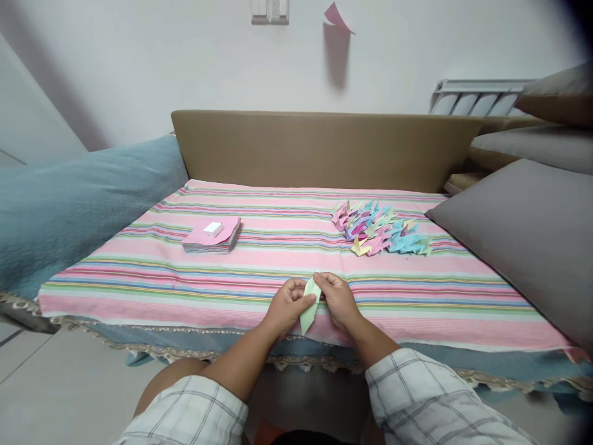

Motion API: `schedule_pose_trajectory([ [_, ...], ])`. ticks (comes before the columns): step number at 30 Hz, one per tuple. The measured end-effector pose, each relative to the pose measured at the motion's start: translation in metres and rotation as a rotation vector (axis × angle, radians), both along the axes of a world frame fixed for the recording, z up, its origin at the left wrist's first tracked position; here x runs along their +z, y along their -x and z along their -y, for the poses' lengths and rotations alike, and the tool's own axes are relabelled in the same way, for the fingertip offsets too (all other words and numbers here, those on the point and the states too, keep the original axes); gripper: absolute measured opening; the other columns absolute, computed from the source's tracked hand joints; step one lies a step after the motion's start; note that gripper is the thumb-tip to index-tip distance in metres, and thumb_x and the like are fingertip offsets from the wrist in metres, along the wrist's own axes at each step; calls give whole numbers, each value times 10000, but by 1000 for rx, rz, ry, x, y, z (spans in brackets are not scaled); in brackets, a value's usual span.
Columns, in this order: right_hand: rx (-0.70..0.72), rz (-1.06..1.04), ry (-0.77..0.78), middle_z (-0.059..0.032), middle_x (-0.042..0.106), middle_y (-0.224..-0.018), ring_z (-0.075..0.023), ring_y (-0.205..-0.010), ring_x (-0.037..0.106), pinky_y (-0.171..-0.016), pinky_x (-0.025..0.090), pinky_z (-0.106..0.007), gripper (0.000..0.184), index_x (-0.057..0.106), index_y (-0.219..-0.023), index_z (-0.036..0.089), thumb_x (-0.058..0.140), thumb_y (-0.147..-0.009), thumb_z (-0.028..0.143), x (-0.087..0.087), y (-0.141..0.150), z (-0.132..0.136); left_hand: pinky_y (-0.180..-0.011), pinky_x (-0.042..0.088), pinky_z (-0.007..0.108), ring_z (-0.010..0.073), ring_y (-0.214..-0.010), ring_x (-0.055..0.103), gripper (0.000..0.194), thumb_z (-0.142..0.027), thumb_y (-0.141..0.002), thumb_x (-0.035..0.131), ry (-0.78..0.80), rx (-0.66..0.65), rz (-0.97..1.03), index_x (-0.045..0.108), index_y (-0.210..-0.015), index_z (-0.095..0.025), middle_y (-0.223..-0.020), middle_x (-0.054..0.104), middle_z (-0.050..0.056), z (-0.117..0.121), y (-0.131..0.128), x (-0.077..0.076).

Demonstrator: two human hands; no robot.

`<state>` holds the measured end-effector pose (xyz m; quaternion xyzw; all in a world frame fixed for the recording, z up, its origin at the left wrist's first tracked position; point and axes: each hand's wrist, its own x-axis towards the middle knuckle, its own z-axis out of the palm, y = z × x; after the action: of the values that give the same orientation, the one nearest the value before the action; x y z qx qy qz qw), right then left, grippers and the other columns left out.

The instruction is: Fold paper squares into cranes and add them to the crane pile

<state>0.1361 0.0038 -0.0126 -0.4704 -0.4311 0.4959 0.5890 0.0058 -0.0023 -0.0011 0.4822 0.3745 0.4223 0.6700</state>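
A light green piece of folded paper (pixel 307 320), long and pointed at its lower end, is held between my two hands above the front edge of the striped cloth. My left hand (pixel 290 306) pinches it from the left, thumb lying across its middle. On the other side, my right hand (pixel 337 298) grips its upper part between thumb and fingers. Some fingers of both hands are hidden behind the paper.
A stack of square paper (pixel 210 238) with a small white block (pixel 214 228) on top lies left on the striped cloth (pixel 278 247). Several folded paper cranes (pixel 377 232) in many colours are heaped to the right. Grey cushions (pixel 523 235) lean at the right end.
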Motion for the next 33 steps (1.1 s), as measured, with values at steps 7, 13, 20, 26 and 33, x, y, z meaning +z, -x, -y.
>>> schedule_pose_trajectory([
  [7,34,254,-56,46,490,-559,-106,-534,434,-529,342,-228,320,537,-655,186,611,-709,492,5,-8,-11,-568,442,242,111,-544,553,366,-319,-675,670,-264,135,-343,427,-920,-199,-635,583,-51,-7,6,-3],
  [13,17,438,-15,65,464,-517,-101,-472,421,-494,329,-226,287,543,-696,193,562,-736,477,2,-15,-23,-952,387,447,248,-1091,521,199,-233,-815,505,-1104,80,-985,570,-999,-193,-1112,597,103,3,15,-3],
  [20,-1,774,-44,46,519,-551,-116,-526,469,-536,338,-236,242,559,-660,201,528,-778,410,1,-14,-26,-1094,224,460,297,-1367,238,730,-529,-806,512,-1226,-185,-1385,319,-1381,-123,-1455,337,149,17,13,-31],
  [26,-144,1047,-150,-30,625,-816,-173,-823,557,-756,393,-296,135,636,-686,212,602,-754,324,-8,-22,-33,-1103,199,457,299,-1366,242,757,-539,-807,498,-1222,-225,-1424,293,-1399,-114,-1460,327,149,14,13,-37],
  [33,-190,967,-297,-59,599,-947,-199,-930,534,-860,409,-348,129,644,-870,210,569,-769,241,-15,-24,-31,-1104,188,451,302,-1363,246,797,-531,-777,544,-1224,-243,-1434,290,-1400,-103,-1461,324,149,15,12,-31],
])
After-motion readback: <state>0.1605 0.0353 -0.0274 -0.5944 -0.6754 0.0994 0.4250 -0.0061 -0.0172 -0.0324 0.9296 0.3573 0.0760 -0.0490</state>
